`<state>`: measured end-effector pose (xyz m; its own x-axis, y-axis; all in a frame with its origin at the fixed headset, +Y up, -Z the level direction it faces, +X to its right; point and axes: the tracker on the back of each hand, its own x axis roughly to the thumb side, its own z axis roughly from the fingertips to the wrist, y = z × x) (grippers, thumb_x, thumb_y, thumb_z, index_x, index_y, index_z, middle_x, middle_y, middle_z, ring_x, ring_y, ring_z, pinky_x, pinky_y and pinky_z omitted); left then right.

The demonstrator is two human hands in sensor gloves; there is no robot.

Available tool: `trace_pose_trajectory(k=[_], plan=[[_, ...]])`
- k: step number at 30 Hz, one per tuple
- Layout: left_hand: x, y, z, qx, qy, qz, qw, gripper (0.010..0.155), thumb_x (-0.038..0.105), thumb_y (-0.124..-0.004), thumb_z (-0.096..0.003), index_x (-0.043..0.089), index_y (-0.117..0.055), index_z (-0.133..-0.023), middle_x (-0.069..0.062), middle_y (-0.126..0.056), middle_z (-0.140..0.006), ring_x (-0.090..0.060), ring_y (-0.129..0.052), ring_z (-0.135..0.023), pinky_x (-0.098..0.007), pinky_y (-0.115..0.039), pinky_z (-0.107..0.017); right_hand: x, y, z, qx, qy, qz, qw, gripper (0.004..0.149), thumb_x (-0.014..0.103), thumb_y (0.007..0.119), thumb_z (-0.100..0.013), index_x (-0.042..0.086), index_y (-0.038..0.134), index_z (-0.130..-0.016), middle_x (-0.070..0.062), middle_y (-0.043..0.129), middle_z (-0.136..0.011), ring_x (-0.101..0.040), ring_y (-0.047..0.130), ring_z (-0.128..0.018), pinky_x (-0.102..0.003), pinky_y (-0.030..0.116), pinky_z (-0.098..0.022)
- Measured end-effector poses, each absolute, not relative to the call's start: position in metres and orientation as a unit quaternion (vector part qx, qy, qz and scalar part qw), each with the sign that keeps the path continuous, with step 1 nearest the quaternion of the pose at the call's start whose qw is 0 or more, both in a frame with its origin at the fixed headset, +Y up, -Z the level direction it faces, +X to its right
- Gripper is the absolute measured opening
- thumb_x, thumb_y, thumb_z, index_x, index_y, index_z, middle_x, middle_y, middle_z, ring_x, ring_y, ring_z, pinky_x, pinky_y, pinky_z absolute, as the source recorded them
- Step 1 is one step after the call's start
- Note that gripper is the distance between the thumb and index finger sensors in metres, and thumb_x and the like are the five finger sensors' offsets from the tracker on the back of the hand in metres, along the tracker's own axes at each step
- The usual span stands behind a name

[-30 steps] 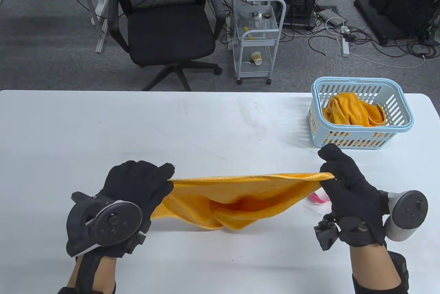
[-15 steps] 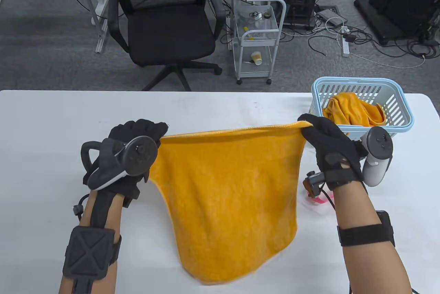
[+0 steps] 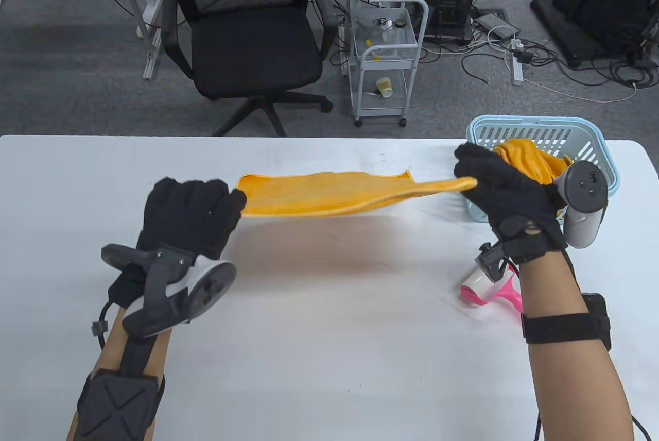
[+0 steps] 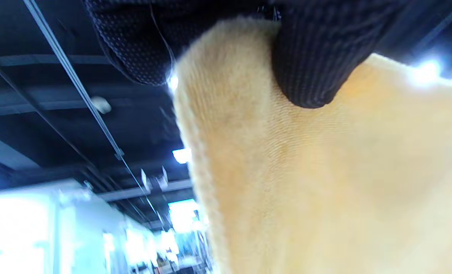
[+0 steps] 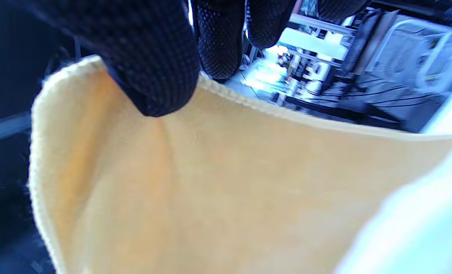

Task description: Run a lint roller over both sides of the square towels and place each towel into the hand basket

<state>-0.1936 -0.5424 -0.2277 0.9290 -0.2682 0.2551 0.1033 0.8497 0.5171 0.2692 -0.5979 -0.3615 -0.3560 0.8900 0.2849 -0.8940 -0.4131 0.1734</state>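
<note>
Table view: an orange square towel (image 3: 329, 193) is held stretched out, nearly flat, above the white surface (image 3: 309, 333), towards its far side. One corner is pinched by the left hand (image 3: 188, 214), the opposite corner by the right hand (image 3: 502, 193); both pinches are confirmed in the wrist views, thumb (image 4: 309, 64) pressed on the pile on the left, fingertips (image 5: 153, 72) clamped at the hem on the right. The light-blue hand basket (image 3: 600, 147) sits at the far right, just behind the right hand, with another orange towel (image 3: 525, 157) already inside. The pink lint roller (image 3: 489, 291) lies on the surface near the right wrist, untouched.

Step judged: towel being spread or flipped so a side can be rolled. To be done well, both corners should be kept taut and level, the cloth lowered flat without folds, the far edge laid first, and enough room left to the right for the roller to be picked up. Slack in the middle should be smoothed before rolling.
</note>
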Motion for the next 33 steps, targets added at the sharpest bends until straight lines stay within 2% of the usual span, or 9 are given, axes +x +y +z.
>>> trace_pose_trajectory(k=[6, 11, 15, 18, 21, 24, 28, 31, 33], plan=[[-0.179, -0.682, -0.224, 0.041, -0.214, -0.149, 0.964, 0.044, 0.044, -0.086, -0.0465, 0.042, -0.072, -0.088, 0.011, -0.076, -0.105, -0.024, -0.089, -0.093, -0.06, -0.068, -0.074, 0.252, -0.701, -0.336, 0.152, 0.11, 0.925, 0.329, 0.038, 0.023, 0.09, -0.049, 0.027, 0.087, -0.086, -0.013, 0.065, -0.11, -0.046, 0.052, -0.105, -0.071, 0.05, -0.069], [-0.156, -0.757, -0.219, -0.15, -0.271, -0.132, 0.941, 0.044, 0.045, -0.086, -0.0449, 0.039, -0.075, -0.087, 0.007, -0.075, -0.107, -0.027, -0.089, -0.093, -0.062, -0.067, -0.073, 0.237, -0.743, -0.31, 0.173, 0.139, 0.962, 0.157, 0.04, 0.017, 0.089, -0.049, 0.028, 0.087, -0.087, -0.013, 0.064, -0.11, -0.045, 0.052, -0.105, -0.07, 0.051, -0.069], [-0.152, -0.765, -0.212, -0.222, -0.283, -0.151, 0.921, 0.06, 0.061, -0.082, -0.0374, 0.04, -0.074, -0.093, 0.005, -0.073, -0.111, -0.03, -0.086, -0.097, -0.062, -0.066, -0.073, 0.239, -0.735, -0.293, 0.182, 0.102, 0.977, 0.045, 0.049, 0.018, 0.09, -0.048, 0.027, 0.08, -0.095, -0.013, 0.06, -0.112, -0.044, 0.05, -0.106, -0.069, 0.05, -0.07], [-0.163, -0.753, -0.217, -0.188, -0.264, -0.091, 0.942, 0.064, 0.062, -0.083, -0.0364, 0.04, -0.072, -0.096, 0.004, -0.071, -0.112, -0.03, -0.085, -0.099, -0.063, -0.065, -0.073, 0.258, -0.727, -0.287, 0.115, 0.004, 0.993, -0.012, 0.06, 0.028, 0.093, -0.047, 0.027, 0.07, -0.103, -0.013, 0.058, -0.113, -0.045, 0.049, -0.106, -0.069, 0.05, -0.07], [-0.179, -0.755, -0.227, -0.183, -0.217, -0.067, 0.957, 0.067, 0.061, -0.083, -0.0372, 0.039, -0.068, -0.099, 0.001, -0.063, -0.117, -0.035, -0.077, -0.104, -0.065, -0.063, -0.074, 0.286, -0.729, -0.289, 0.028, -0.029, 0.999, -0.026, 0.08, 0.041, 0.094, -0.045, 0.022, 0.053, -0.111, -0.018, 0.049, -0.115, -0.049, 0.043, -0.105, -0.07, 0.049, -0.069], [-0.191, -0.773, -0.234, -0.215, -0.191, -0.067, 0.956, 0.078, 0.062, -0.084, -0.0356, 0.037, -0.058, -0.105, -0.003, -0.049, -0.121, -0.039, -0.068, -0.108, -0.066, -0.061, -0.073, 0.313, -0.74, -0.291, -0.042, 0.005, 0.999, 0.007, 0.099, 0.053, 0.092, -0.043, 0.012, 0.037, -0.113, -0.025, 0.04, -0.114, -0.055, 0.038, -0.103, -0.072, 0.048, -0.067], [-0.196, -0.786, -0.237, -0.257, -0.175, -0.097, 0.945, 0.093, 0.065, -0.087, -0.0313, 0.033, -0.046, -0.109, -0.009, -0.039, -0.122, -0.042, -0.06, -0.109, -0.067, -0.058, -0.074, 0.331, -0.75, -0.292, -0.11, 0.065, 0.992, -0.007, 0.109, 0.06, 0.091, -0.042, 0.001, 0.033, -0.112, -0.032, 0.039, -0.112, -0.061, 0.04, -0.1, -0.073, 0.051, -0.064], [-0.195, -0.788, -0.237, -0.258, -0.173, -0.1, 0.945, 0.095, 0.066, -0.088, -0.0305, 0.033, -0.044, -0.108, -0.008, -0.037, -0.122, -0.042, -0.058, -0.109, -0.067, -0.057, -0.074, 0.341, -0.76, -0.294, -0.136, 0.115, 0.984, 0.007, 0.107, 0.06, 0.09, -0.043, -0.003, 0.037, -0.112, -0.035, 0.043, -0.11, -0.063, 0.045, -0.097, -0.073, 0.054, -0.062], [-0.195, -0.788, -0.237, -0.257, -0.172, -0.106, 0.945, 0.095, 0.066, -0.087, -0.0302, 0.034, -0.045, -0.108, -0.008, -0.038, -0.122, -0.042, -0.059, -0.109, -0.067, -0.058, -0.074, 0.345, -0.768, -0.296, -0.141, 0.127, 0.982, 0.023, 0.094, 0.054, 0.088, -0.047, 0.0, 0.048, -0.111, -0.033, 0.05, -0.109, -0.06, 0.051, -0.097, -0.071, 0.056, -0.062]])
